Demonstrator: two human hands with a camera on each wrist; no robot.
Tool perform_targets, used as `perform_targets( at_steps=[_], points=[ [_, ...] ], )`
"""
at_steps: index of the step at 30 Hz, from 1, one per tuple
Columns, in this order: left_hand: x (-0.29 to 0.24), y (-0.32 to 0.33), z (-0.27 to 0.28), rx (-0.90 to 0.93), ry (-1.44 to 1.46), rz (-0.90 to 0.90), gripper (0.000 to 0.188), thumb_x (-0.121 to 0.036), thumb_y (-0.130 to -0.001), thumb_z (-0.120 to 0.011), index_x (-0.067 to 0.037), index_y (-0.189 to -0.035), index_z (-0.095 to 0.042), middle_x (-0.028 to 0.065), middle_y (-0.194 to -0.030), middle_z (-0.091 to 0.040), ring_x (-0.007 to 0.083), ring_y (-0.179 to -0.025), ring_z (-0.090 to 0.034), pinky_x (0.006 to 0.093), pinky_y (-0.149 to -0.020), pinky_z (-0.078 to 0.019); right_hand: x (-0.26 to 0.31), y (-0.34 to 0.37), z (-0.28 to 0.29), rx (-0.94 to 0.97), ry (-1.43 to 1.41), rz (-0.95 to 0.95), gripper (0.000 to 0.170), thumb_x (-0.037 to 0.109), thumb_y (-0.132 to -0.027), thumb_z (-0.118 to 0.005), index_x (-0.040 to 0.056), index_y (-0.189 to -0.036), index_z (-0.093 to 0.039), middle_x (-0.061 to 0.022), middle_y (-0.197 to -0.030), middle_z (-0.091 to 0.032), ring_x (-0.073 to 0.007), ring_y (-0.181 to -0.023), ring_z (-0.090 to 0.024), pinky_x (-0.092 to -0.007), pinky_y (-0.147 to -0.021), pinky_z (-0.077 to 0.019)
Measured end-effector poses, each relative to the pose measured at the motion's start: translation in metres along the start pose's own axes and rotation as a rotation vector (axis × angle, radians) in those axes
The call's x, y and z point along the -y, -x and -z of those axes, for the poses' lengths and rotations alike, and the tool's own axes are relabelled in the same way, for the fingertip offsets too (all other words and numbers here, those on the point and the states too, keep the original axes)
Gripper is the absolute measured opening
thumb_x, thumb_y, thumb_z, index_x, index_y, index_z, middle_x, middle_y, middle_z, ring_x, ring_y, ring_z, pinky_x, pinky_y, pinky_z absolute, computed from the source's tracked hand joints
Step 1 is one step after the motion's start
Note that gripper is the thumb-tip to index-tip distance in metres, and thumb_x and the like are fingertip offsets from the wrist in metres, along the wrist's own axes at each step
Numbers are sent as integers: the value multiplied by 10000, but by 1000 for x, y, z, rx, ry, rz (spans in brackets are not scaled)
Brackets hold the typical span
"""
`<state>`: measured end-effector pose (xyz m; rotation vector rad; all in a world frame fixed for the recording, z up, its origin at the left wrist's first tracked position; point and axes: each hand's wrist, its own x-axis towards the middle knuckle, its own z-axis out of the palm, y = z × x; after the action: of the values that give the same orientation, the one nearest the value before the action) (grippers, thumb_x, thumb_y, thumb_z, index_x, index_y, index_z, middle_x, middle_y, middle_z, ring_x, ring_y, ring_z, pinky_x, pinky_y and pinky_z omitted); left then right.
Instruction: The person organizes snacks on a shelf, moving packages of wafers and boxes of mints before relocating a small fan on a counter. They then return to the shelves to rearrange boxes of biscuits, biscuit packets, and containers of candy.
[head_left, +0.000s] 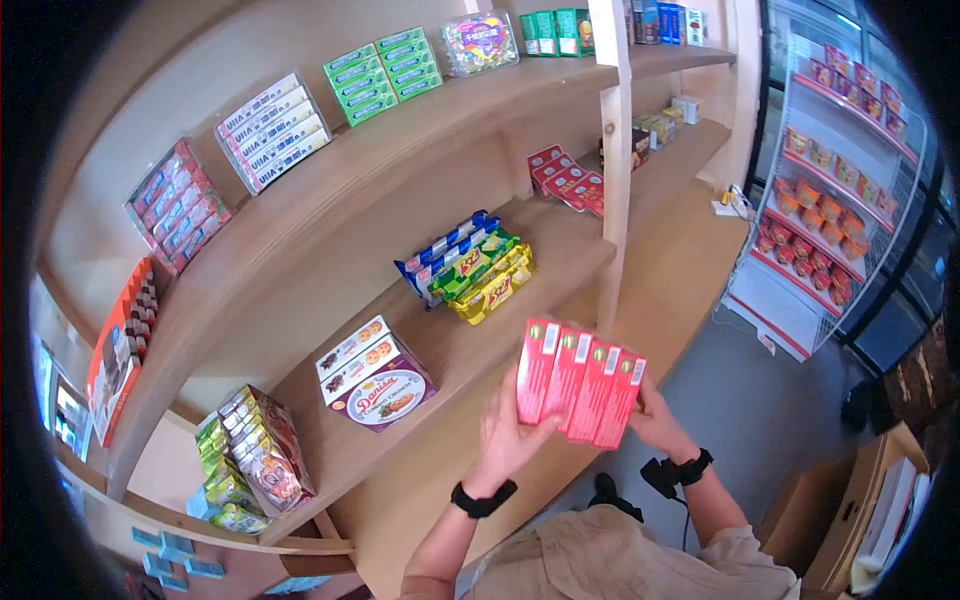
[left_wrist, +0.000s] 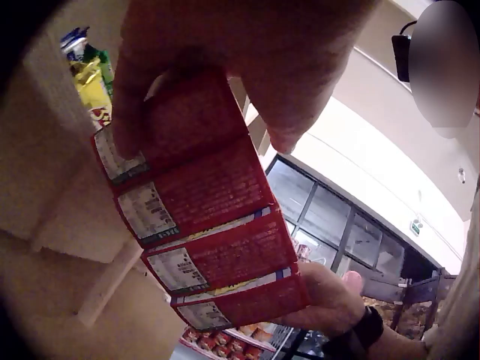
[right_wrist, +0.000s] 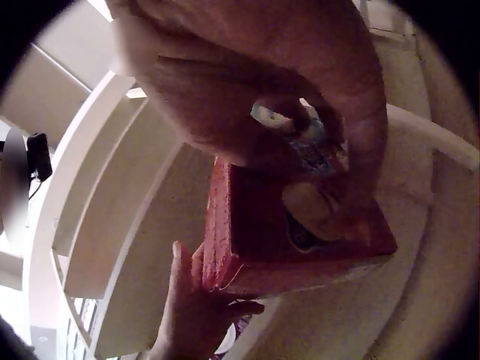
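Observation:
Several slim red boxes (head_left: 580,385), standing side by side as one block, are held up between both hands in front of the shelf. My left hand (head_left: 508,430) grips the block's left end, with its thumb across the lower front. At the right end, my right hand (head_left: 655,415) holds the outermost box, its fingers partly hidden behind it. The left wrist view shows the boxes' printed red sides (left_wrist: 225,184) and white label panels. In the right wrist view, the right fingers curl over a broad red face (right_wrist: 255,217), and the left hand (right_wrist: 191,307) supports the far end.
A purple-and-white Danisa cookie box (head_left: 385,395) and blue, green and yellow biscuit packs (head_left: 480,270) stand on the middle shelf (head_left: 540,265). Candy boxes line the upper shelf (head_left: 480,100). A wooden post (head_left: 613,150) divides the shelving. A cup-noodle rack (head_left: 820,200) stands far right; a carton (head_left: 840,510) sits lower right.

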<state>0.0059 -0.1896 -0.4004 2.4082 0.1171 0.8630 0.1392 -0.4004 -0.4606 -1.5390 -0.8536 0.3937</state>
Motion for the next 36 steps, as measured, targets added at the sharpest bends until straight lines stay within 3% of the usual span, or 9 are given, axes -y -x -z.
perform_targets(
  at_steps=[4, 6, 7, 14, 16, 18, 22, 27, 36],
  points=[
    [-11, -65, -7, -46, 36, 93, 864, -483, -746, -720, -7, -1336, -306, 264, -1129, -570, 397, -982, -609, 448, -805, -502, 22, -46, 30, -72, -107, 91, 703, -1, -846, -600, 49, -1441, -227, -60, -1384, -407, -143, -1263, -385, -327, -1063, -304],
    [-21, -91, -6, 1, 69, 190, 825, -487, -752, -716, -12, -1300, -322, 264, -1082, -591, 407, -933, -626, 451, -775, -513, 20, -69, 45, -137, -42, 121, 715, -16, -811, -593, 44, -1430, -239, -112, -1347, -426, -191, -1209, -447, -342, -1009, -377],
    [-19, -100, -13, -108, 1, 53, 806, -485, -760, -703, -7, -1292, -331, 241, -901, -644, 412, -794, -646, 468, -668, -523, 20, -79, 51, -126, -50, 125, 715, -16, -811, -593, 44, -1430, -239, -112, -1347, -426, -191, -1209, -447, -342, -1009, -377],
    [-6, -146, -41, -149, -60, -2, 791, -490, -778, -682, 8, -1301, -362, 236, -903, -648, 396, -798, -654, 453, -686, -527, 18, -121, 85, -21, -234, 1, 706, -20, -836, -573, 49, -1440, -214, -110, -1350, -414, -184, -1177, -475, -331, -941, -444],
    [-10, -163, -37, -105, -43, -10, 775, -480, -785, -680, 22, -1296, -385, 237, -925, -644, 385, -809, -655, 437, -696, -526, 24, -136, 92, 13, -354, -59, 699, -22, -842, -568, 48, -1440, -213, -108, -1360, -403, -180, -1176, -475, -329, -930, -456],
    [-20, -176, -31, -85, -23, 81, 763, -460, -794, -678, 28, -1302, -384, 247, -949, -634, 377, -831, -651, 421, -716, -521, 23, -153, 100, 22, -319, 79, 699, -29, -847, -559, 52, -1445, -206, -104, -1383, -375, -180, -1184, -469, -337, -922, -467],
    [-16, -209, -17, -248, -74, 30, 532, -350, -895, -569, -17, -1279, -415, 278, -974, -620, 415, -893, -633, 439, -753, -502, 52, -184, 99, -18, -200, 175, 695, -25, -851, -545, 20, -1445, -187, -134, -1415, -336, -217, -1225, -436, -352, -956, -443],
    [-7, -262, 7, -206, -61, 35, 418, -380, -968, -409, -62, -1235, -455, 276, -1008, -617, 448, -974, -593, 455, -819, -476, 39, -239, 78, -140, -110, 348, 739, 115, -828, -613, -3, -1426, -196, -239, -1381, -329, -352, -1299, -320, -429, -1077, -251],
    [43, -319, 5, -91, -134, 134, 468, -427, -962, -382, -78, -1261, -469, 239, -1117, -601, 410, -1087, -554, 422, -918, -437, 21, -280, 50, -213, -101, 194, 772, 44, -785, -517, -55, -1422, -93, -314, -1347, -285, -434, -1254, -320, -437, -1060, -276]
  ],
)
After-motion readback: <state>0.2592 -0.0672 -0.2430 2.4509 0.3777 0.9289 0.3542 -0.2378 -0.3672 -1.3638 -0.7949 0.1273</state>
